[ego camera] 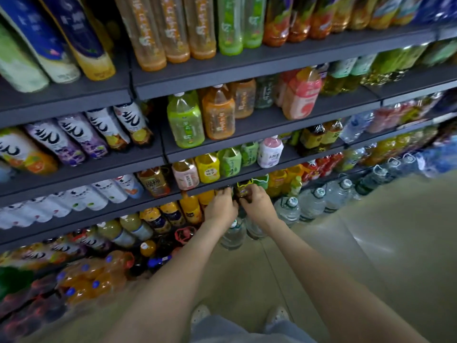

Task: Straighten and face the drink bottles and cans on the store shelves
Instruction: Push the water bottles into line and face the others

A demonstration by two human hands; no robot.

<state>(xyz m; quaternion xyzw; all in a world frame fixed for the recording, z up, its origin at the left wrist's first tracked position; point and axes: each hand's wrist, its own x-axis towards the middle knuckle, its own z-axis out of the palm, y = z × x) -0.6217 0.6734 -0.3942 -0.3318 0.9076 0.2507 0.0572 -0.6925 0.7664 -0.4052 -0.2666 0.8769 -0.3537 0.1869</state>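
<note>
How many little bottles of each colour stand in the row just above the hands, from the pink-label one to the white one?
Pink-label bottle: 1
Yellow bottle: 1
Green bottles: 2
White bottle with pink cap: 1
Total: 5

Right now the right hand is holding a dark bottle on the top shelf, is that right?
No. In the head view the right hand holds the dark bottle low down, under the shelf carrying the yellow bottle, not on the top shelf.
</note>
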